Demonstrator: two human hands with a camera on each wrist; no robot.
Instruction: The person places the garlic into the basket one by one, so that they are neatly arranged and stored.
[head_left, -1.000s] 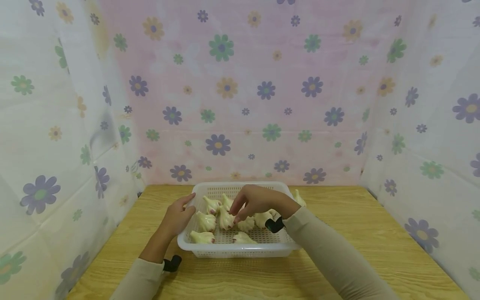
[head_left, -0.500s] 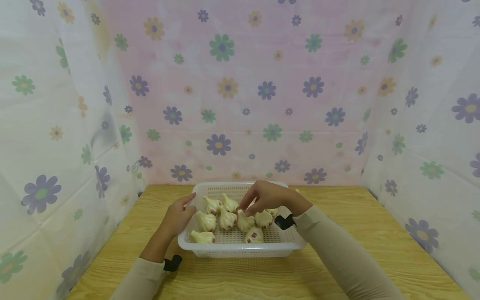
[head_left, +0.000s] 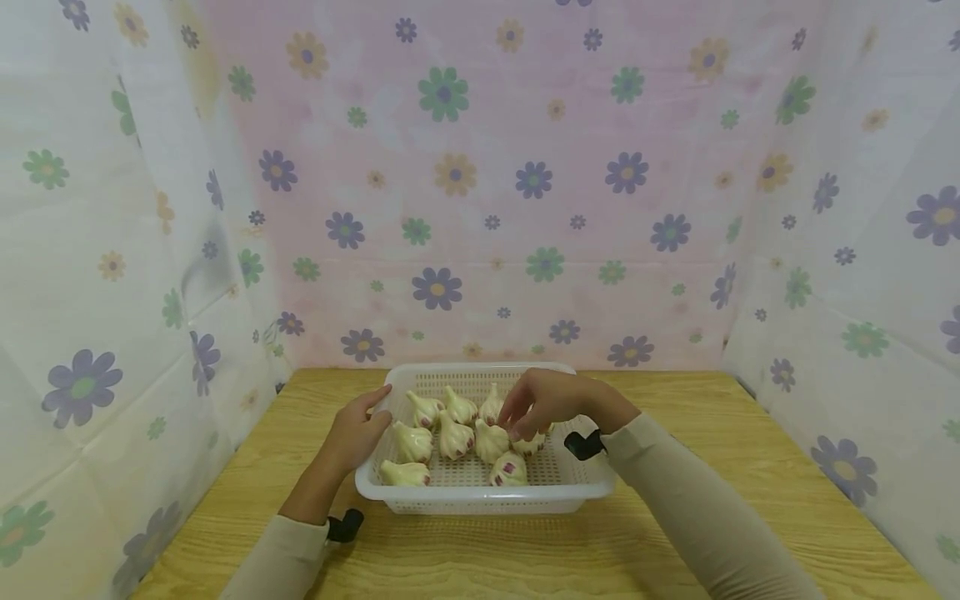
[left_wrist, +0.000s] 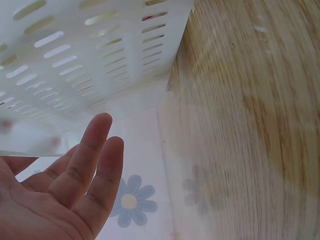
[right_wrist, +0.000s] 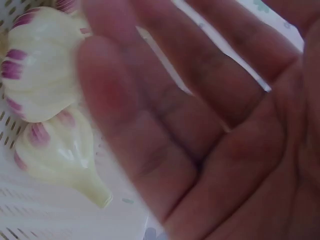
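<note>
Several pale garlic bulbs with purple patches lie in a white perforated plastic basket (head_left: 487,493). My right hand (head_left: 551,398) is over its right half, fingers pointing down, fingertips right at a garlic bulb (head_left: 529,444) that they partly cover. In the right wrist view its fingers (right_wrist: 165,110) are fairly straight, and two bulbs show beside them, one garlic bulb (right_wrist: 57,150) lying stem outward. My left hand (head_left: 358,433) is at the left rim, thumb and index finger on it. The other fingers (left_wrist: 82,172) extend loosely outside the basket wall.
The basket stands on a wood-grain table (head_left: 300,433), near its back edge. A flower-print cloth (head_left: 495,167) hangs behind and on both sides. A black wrist mount (head_left: 345,527) is on the left wrist and another black mount (head_left: 583,446) on the right.
My right hand has moved right across the bulbs, uncovering ones in the middle and back. A bulb near the front has turned and now shows its purple-marked end. My left hand stays put.
</note>
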